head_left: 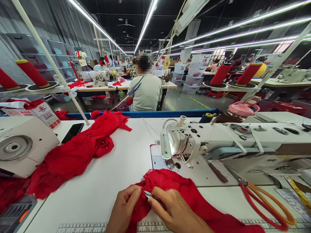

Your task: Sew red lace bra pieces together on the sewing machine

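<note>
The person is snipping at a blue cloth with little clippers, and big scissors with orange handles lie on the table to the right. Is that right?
Not quite: the cloth is red, not blue. The head view shows both hands on it, the right hand pinching the little clippers and the left hand steadying the fabric. The big scissors with orange handles do lie on the table to the right.

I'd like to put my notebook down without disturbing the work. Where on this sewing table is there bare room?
The widest bare patch of the white table lies between the heap of red fabric and the sewing machine. It is crowded near the front: both hands, left hand and right hand, work the red lace piece, with scissors alongside.
</note>
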Available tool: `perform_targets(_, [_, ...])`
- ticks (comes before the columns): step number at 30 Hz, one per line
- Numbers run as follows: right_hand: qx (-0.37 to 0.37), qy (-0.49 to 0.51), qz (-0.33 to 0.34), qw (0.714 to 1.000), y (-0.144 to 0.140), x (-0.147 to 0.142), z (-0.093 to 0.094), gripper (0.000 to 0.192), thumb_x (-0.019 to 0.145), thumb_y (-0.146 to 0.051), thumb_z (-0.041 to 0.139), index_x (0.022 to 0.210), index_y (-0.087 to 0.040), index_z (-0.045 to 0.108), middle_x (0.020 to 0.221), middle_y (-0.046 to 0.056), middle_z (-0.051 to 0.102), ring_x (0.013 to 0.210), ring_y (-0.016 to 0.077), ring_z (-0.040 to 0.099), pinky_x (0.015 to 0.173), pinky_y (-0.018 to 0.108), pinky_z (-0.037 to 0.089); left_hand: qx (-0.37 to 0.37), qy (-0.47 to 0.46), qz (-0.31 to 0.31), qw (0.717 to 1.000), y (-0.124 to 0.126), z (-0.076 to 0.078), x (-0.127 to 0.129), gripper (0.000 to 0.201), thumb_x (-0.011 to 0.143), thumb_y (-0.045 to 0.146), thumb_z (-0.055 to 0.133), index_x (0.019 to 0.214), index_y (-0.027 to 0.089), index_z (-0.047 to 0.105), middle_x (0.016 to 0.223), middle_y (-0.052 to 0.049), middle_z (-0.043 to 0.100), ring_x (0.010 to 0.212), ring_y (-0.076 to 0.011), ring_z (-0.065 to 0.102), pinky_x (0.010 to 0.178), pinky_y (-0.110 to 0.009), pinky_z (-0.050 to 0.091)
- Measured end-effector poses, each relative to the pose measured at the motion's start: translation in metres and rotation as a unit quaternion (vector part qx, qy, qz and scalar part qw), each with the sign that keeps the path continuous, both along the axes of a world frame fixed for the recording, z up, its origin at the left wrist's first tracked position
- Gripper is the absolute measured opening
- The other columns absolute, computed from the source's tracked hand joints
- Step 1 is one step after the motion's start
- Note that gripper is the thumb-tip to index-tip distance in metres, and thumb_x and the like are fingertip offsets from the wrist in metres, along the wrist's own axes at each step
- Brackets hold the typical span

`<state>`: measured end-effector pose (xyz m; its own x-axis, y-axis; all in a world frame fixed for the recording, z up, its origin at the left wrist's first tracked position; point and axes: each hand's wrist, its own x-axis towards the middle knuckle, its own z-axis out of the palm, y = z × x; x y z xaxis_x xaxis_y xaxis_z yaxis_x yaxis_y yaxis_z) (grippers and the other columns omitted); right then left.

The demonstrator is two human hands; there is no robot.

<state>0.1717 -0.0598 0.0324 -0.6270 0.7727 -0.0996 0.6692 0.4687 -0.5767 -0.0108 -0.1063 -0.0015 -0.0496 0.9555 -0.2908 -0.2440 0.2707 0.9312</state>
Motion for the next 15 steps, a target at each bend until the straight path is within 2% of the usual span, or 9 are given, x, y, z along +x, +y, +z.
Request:
perform_targets(3, [-0.012, 0.008, 0.0, 1.0, 0.0, -0.001, 0.0, 0.034, 0.105, -0.042, 0.038, 0.077, -0.024, 0.039, 0.071, -0.002, 0.052, 0.069, 0.0175, 0.052, 0.067, 0.029, 0.036, -0.004, -0.003, 0.007, 1.0, -0.001, 0.003, 0.002, 0.048, 0.081, 0.065, 0.07, 0.079, 0.017, 0.069, 0.082, -0.003, 0.061, 0.075, -0.0163, 0.049, 0.064, -0.023, 0.045])
perform_targets(8, [-0.01, 0.04, 0.004, 0.999, 0.0, -0.001, -0.005, 0.034, 0.105, -0.04, 0.038, 0.076, -0.024, 0.035, 0.07, -0.003, 0.047, 0.066, 0.0157, 0.046, 0.065, 0.028, 0.035, -0.002, 0.022, 0.0, 1.0, 0.002, -0.007, -0.001, 0.052, 0.081, 0.069, 0.068, 0.074, 0.018, 0.061, 0.074, -0.001, 0.055, 0.07, -0.0148, 0.045, 0.061, -0.022, 0.043])
perform_targets(15, [0.003, 0.049, 0.018, 0.999, 0.0, 0.0, -0.007, 0.03, 0.105, -0.039, 0.039, 0.079, -0.024, 0.039, 0.074, -0.002, 0.051, 0.071, 0.0167, 0.05, 0.069, 0.028, 0.039, -0.004, 0.014, -0.011, 1.0, 0.004, -0.013, -0.005, 0.053, 0.081, 0.069, 0.068, 0.07, 0.018, 0.057, 0.072, 0.001, 0.05, 0.065, -0.0125, 0.041, 0.057, -0.022, 0.041])
